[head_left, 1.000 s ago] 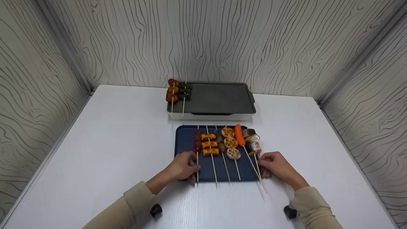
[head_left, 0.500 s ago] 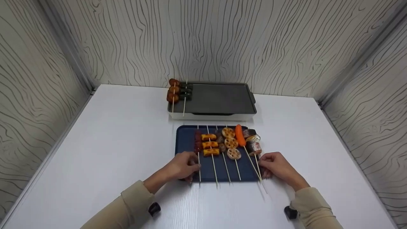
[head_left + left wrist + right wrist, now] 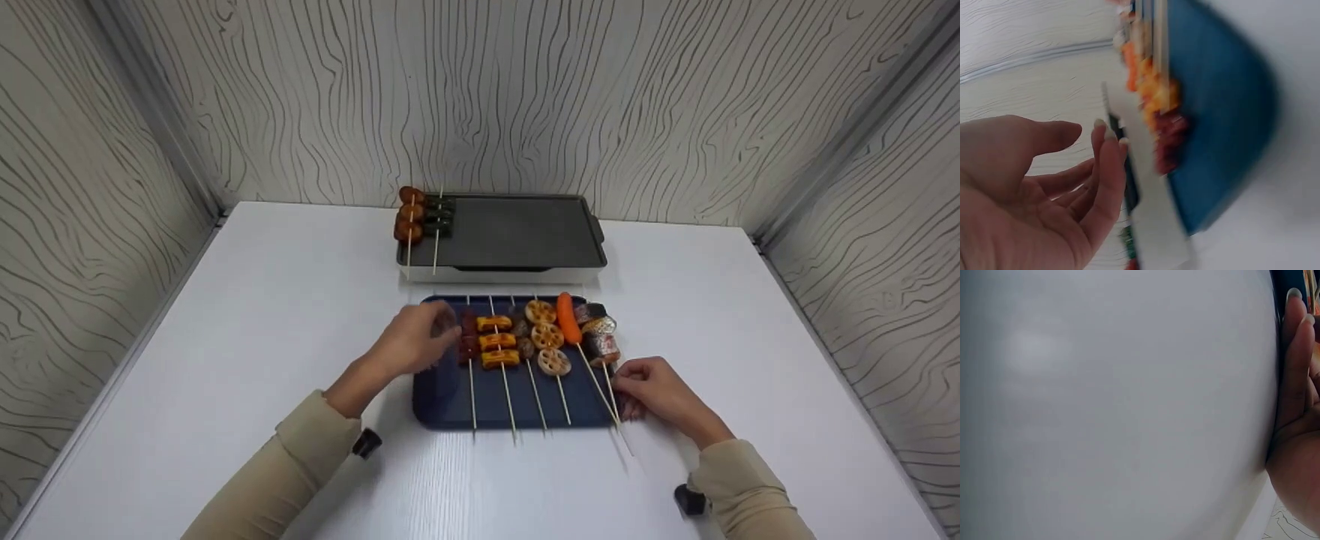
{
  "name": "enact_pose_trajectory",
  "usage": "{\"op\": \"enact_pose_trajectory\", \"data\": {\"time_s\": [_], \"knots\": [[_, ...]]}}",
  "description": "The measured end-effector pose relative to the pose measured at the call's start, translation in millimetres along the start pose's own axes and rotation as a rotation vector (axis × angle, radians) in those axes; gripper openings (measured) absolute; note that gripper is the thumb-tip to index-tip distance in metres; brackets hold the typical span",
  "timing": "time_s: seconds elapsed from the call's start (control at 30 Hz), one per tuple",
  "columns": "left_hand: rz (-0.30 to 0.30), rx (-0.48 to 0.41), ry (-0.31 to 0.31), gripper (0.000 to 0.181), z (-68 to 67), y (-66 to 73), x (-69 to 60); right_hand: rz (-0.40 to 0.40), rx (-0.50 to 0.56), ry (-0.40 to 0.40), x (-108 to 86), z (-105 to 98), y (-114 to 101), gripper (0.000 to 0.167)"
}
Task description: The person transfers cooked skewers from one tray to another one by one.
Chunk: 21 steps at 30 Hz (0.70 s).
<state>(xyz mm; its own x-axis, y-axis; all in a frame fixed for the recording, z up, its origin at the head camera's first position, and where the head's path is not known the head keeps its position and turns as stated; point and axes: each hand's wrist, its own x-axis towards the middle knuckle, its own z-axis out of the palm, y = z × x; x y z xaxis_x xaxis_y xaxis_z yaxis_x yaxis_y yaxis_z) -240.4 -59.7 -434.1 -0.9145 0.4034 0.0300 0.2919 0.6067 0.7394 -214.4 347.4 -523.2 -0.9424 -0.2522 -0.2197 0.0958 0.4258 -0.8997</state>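
Note:
My left hand (image 3: 409,341) is raised over the left part of a blue tray (image 3: 439,409). In the left wrist view its fingers are loosely bent, thumb apart, and the palm is bare. The closest skewer carries dark red pieces (image 3: 469,349). Beside it lie skewers of yellow pieces (image 3: 498,342), small brown balls (image 3: 526,348) and lotus root slices (image 3: 553,363). An orange sausage (image 3: 569,319) and a fish-like skewer (image 3: 603,346) lie to the right, their sticks crossing. My right hand (image 3: 656,390) rests by the tray's right edge, visible fingers fairly straight; its thumb side is partly hidden.
Behind the tray stands a flat dark griddle (image 3: 525,232) on a white base. Two skewers lie at its left end, one with reddish-brown rounds (image 3: 410,214), one with dark green pieces (image 3: 439,217). Patterned panels (image 3: 480,97) enclose the white table (image 3: 300,300).
My left hand has left the red skewer's stick and the tray's lower left, moving up and slightly left. My right hand stays in place, and the skewers look much the same.

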Motion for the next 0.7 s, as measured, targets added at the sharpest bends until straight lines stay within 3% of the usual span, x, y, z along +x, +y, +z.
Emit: {"op": "enact_pose_trajectory", "data": {"time_s": [0.2,0.33,0.4,0.53,0.7], "knots": [[0.024,0.173,0.194,0.035,-37.2,25.1,30.7,0.014,-0.004,-0.004,0.4,-1,0,0.021],[0.022,0.295,0.277,0.043,-43.4,25.0,55.7,0.015,-0.002,-0.005,1.0,-2,2,0.021],[-0.015,0.333,0.277,0.048,-40.8,19.9,67.6,0.01,0.001,-0.008,1.2,-1,2,0.021],[-0.124,0.383,0.216,0.058,-30.0,7.1,92.8,-0.001,0.009,-0.006,0.4,-3,3,0.021],[-0.222,0.358,0.171,0.06,-21.2,-8.6,115.1,-0.008,0.015,-0.011,0.6,-1,3,0.02]]}}
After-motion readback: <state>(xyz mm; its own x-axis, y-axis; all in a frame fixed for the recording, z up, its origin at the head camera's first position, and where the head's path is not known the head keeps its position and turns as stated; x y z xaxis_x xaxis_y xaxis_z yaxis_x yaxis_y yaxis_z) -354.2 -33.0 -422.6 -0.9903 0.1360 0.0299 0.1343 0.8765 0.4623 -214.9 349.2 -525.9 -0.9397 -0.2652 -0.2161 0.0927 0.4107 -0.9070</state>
